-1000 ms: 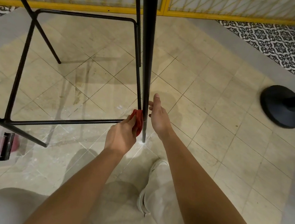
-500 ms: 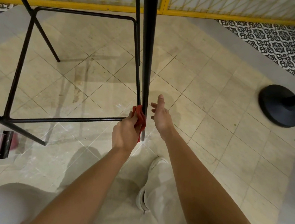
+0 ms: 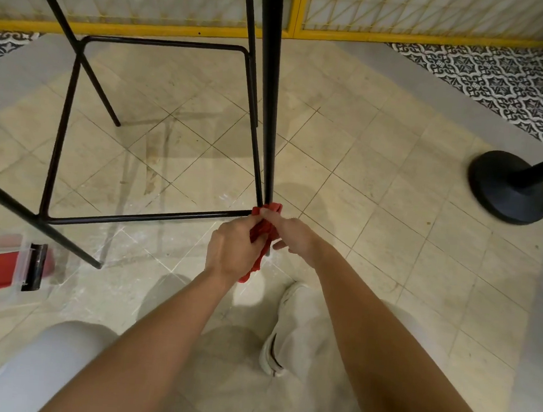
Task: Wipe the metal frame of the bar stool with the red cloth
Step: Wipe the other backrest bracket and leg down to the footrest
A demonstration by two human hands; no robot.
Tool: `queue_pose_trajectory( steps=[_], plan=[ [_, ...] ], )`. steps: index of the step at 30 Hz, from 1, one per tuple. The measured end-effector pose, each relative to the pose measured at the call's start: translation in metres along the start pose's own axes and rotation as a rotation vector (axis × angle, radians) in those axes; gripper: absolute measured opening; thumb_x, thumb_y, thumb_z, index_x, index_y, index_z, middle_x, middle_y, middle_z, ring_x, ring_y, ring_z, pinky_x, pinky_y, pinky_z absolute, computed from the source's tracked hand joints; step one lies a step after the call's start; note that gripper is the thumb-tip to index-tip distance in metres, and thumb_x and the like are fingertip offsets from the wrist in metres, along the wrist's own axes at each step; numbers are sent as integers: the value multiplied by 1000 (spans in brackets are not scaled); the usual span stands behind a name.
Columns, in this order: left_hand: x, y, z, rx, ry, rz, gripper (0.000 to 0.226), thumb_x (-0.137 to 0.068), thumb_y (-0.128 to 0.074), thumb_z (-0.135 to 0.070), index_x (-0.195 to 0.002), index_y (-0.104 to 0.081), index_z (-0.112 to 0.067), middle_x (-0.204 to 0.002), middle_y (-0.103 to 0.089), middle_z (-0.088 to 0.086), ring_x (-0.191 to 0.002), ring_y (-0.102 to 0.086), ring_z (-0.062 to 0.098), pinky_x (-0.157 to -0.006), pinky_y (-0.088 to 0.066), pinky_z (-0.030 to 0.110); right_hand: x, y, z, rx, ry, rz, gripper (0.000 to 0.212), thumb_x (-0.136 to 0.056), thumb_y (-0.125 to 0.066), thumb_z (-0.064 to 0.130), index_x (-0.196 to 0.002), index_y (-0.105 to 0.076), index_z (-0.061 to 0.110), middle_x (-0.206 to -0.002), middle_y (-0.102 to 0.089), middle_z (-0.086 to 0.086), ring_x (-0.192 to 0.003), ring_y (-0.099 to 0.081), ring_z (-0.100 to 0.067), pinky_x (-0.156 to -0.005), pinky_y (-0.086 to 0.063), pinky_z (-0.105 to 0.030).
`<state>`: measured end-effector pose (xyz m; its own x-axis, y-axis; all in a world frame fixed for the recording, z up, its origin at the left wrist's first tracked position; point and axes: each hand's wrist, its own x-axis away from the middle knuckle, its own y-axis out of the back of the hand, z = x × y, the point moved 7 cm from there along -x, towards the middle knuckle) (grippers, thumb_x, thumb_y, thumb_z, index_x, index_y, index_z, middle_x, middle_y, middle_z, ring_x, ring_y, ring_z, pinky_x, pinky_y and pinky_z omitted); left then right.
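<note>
Crumpled red cloth (image 3: 262,230) bunched round the foot of thin black metal bar stool leg (image 3: 267,107), left hand (image 3: 232,248) gripping it, right hand (image 3: 294,235) pinching its top, tail hanging below.

Both hands at centre, low on the near stool leg (image 3: 267,107), by its joint with the footrest bar (image 3: 147,218). Left hand (image 3: 233,248) grips the red cloth (image 3: 263,231) bunched against the leg. Right hand (image 3: 293,237) pinches the cloth from the 3 o'clock side. Cloth tail hangs toward 6. Black stanchion base (image 3: 508,190) at 3, clear box (image 3: 12,265) with red contents at 8, white shoe (image 3: 285,332) at 6, yellow fence (image 3: 147,30) along 12.
</note>
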<state>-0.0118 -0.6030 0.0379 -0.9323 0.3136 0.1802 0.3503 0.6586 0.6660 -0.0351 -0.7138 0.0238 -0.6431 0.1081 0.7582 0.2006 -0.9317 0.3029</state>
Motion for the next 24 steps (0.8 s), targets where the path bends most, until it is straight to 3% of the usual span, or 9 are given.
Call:
queue_pose_trajectory(
  steps=[2,5,7,9,11,15,18,21,24],
  plan=[
    [2,2,-5,19,-6,48,10,-90,-58,-23,-98,-64,-26,-64,-58,-19,-70,-65,11,-57,-46,15,1,-2,1,-8,50,-43,69,-77,-48,67,-101,-67,6,-97,-69,-20,-97,-64,-31,-84,-50,-38],
    [4,5,-10,115,4,107,42,-89,-60,-24,-130,-52,-30,-86,-61,-22,-83,-64,7,-74,-49,20,3,4,-1,-105,77,-120,43,-92,-48,42,-104,-65,4,-104,-68,-19,-95,-65,-32,-74,-46,-32],
    [6,7,-8,385,135,140,52,-92,-56,-26,-141,-38,-31,-94,-61,-21,-70,-65,0,-64,-52,17,5,9,-3,-148,90,-150,34,-94,-46,32,-106,-63,5,-108,-67,-18,-90,-62,-26,-74,-43,-30],
    [7,7,-3,677,291,149,43,-96,-49,-29,-137,-36,-34,-95,-68,-9,-58,-66,0,-49,-49,13,8,10,0,-199,108,-150,30,-94,-46,27,-103,-63,5,-104,-67,-14,-89,-60,-21,-71,-42,-25],
    [5,5,4,797,392,165,24,-98,-43,-33,-122,-47,-30,-79,-72,-2,-63,-69,10,-48,-51,18,11,11,4,-246,137,-131,22,-93,-46,25,-94,-62,10,-96,-66,-5,-88,-60,-17,-65,-39,-20],
    [-5,1,8,707,401,238,27,-93,-57,-32,-113,-60,-14,-104,-67,3,-94,-62,20,-69,-45,26,17,12,7,-323,151,-112,20,-94,-43,21,-82,-58,18,-81,-61,5,-80,-59,-11,-63,-38,-17],
    [-11,4,8,591,342,217,24,-88,-64,-28,-106,-54,-15,-100,-62,-1,-92,-59,13,-70,-44,21,19,11,0,-386,139,-167,20,-92,-42,20,-83,-59,15,-85,-61,0,-86,-56,-19,-66,-41,-22],
    [-15,7,4,480,262,204,27,-87,-67,-27,-105,-53,-14,-101,-61,0,-89,-59,13,-68,-45,17,20,4,-10,-440,172,-232,20,-90,-45,15,-101,-58,4,-84,-63,-5,-83,-56,-22,-63,-44,-34],
    [-21,10,2,395,219,181,31,-85,-68,-32,-105,-52,-14,-101,-60,1,-91,-59,16,-71,-47,21,22,-4,-17,-553,244,-256,29,-86,-53,5,-114,-50,7,-94,-61,-2,-87,-60,-18,-71,-49,-21]
  ],
)
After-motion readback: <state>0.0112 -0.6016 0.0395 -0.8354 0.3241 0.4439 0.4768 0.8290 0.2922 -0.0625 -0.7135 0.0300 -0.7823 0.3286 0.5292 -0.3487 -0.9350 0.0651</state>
